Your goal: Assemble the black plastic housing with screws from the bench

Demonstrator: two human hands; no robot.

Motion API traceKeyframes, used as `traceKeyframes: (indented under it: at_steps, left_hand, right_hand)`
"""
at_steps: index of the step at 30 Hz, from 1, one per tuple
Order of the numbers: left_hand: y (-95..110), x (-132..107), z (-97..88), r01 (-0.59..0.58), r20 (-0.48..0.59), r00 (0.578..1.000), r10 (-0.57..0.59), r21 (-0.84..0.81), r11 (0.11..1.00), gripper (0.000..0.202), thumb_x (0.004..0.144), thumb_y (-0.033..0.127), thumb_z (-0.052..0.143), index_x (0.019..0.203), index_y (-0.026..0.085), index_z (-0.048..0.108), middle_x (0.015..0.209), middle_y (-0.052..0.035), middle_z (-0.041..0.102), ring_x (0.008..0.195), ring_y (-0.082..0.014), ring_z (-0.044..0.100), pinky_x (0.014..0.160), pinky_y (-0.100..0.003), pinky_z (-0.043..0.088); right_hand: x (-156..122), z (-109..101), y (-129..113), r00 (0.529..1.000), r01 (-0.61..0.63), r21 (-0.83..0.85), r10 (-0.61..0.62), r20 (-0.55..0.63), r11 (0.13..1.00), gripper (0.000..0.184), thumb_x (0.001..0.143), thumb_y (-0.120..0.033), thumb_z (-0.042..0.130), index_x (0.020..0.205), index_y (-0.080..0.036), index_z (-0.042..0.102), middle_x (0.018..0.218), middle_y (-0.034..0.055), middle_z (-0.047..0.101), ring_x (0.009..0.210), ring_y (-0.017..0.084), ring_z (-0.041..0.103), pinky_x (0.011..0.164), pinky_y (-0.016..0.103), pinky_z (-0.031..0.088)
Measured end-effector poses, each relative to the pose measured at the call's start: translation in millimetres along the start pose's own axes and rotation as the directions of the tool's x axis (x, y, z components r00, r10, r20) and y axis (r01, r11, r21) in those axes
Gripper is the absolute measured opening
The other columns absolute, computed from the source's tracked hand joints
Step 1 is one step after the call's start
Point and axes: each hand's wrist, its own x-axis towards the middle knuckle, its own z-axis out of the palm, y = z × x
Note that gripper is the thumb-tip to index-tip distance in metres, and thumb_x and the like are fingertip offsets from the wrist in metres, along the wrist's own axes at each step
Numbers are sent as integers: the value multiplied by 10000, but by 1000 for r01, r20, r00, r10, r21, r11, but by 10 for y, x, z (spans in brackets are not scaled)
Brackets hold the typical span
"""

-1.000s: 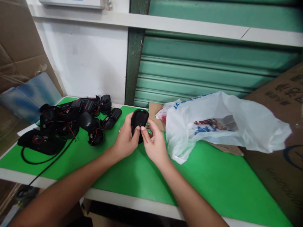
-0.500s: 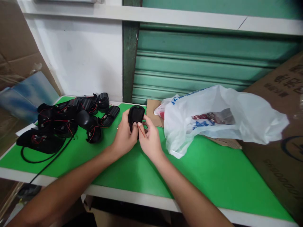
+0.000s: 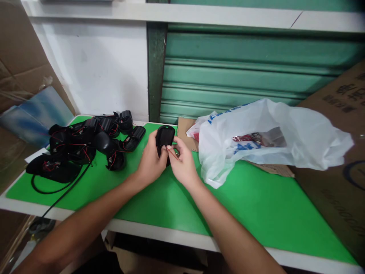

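Note:
Above the green tabletop, my left hand [image 3: 152,160] is wrapped round a black plastic housing [image 3: 165,135] with a rounded top and a hollow inner side facing me. My right hand [image 3: 182,161] pinches a thin red wire [image 3: 172,154] at the lower part of the housing, its fingertips close to my left thumb. Where the wire ends inside is hidden behind my fingers. To the left lies a heap of similar black housings [image 3: 102,142], with red wires showing in several of them.
A white plastic bag [image 3: 222,152] with shiny packets inside lies on cardboard [image 3: 185,133] at the right. Large cartons [image 3: 342,160] stand at both ends of the green table [image 3: 251,213]. A black cable [image 3: 67,196] hangs over the front edge. A green shutter [image 3: 228,76] closes the back.
The whole view has shifted slightly. My left hand still holds the housing, and the right fingers have moved only a little at the wire.

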Motion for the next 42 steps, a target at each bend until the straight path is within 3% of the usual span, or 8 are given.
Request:
traceKeyframes:
  at_steps: [5,9,14,18,22,29,34,42]
  left_hand:
    - [2,135,-160,171,187,977,-105,-379,910,515,820,231,578,1334,190,593,1327,-106,672,1278,-287,608,1148,-460,440]
    - [53,180,-251,373,245,926,-286,-487,790,536,802,286,611,1326,184,655,1187,-99,748,1069,-292,699,899,-416,569]
    - [181,167,-287,483,303,875,-377,-512,710,543,782,404,735,1261,149,704,1053,-101,778,858,-217,707,719,-294,547]
    - [213,173,-285,517,350,856,-382,-536,667,517,744,444,783,1167,148,750,1031,-105,783,815,-192,700,690,-260,524]
    - [187,181,-278,540,339,842,-420,-541,645,515,725,438,803,1155,159,751,1030,-99,783,822,-190,700,691,-262,527]
    - [207,182,-271,583,305,804,-510,-571,578,522,727,316,784,1221,175,695,1074,-81,768,751,-153,675,625,-243,520]
    - [255,189,-288,615,316,772,-551,-586,527,635,774,249,732,1390,231,580,1077,-56,757,724,-152,679,628,-270,555]
    - [243,175,-299,595,335,797,-503,-573,563,499,786,281,726,1277,222,663,1230,-81,726,822,-167,688,677,-275,556]
  right_hand:
    - [121,-188,-72,992,-31,97,19,121,995,344,853,-446,690,1136,-252,655,974,31,722,911,214,665,794,347,573]
    - [137,-284,-207,969,-193,242,146,199,951,367,772,-434,795,1073,-254,686,876,11,713,859,206,666,736,316,571]
    - [105,-307,-371,918,-394,467,311,246,792,344,638,-367,911,893,-233,725,868,-17,713,748,142,655,632,229,560]
    - [105,-308,-422,885,-464,552,384,263,693,325,585,-309,950,788,-210,715,734,-42,686,609,97,592,507,169,509]
    - [108,-299,-409,864,-501,567,417,283,654,334,576,-289,952,806,-194,729,746,-32,721,595,94,609,496,164,531]
    - [105,-293,-330,875,-481,596,395,280,643,290,657,-264,901,879,-192,729,785,-32,740,646,102,664,531,169,573]
    - [109,-286,-305,881,-465,637,390,267,615,393,683,-239,865,1044,-247,710,894,-24,777,671,131,694,506,208,600]
    - [99,-292,-359,884,-464,595,387,262,656,464,680,-284,862,1115,-281,700,977,-24,766,716,133,686,563,230,599]
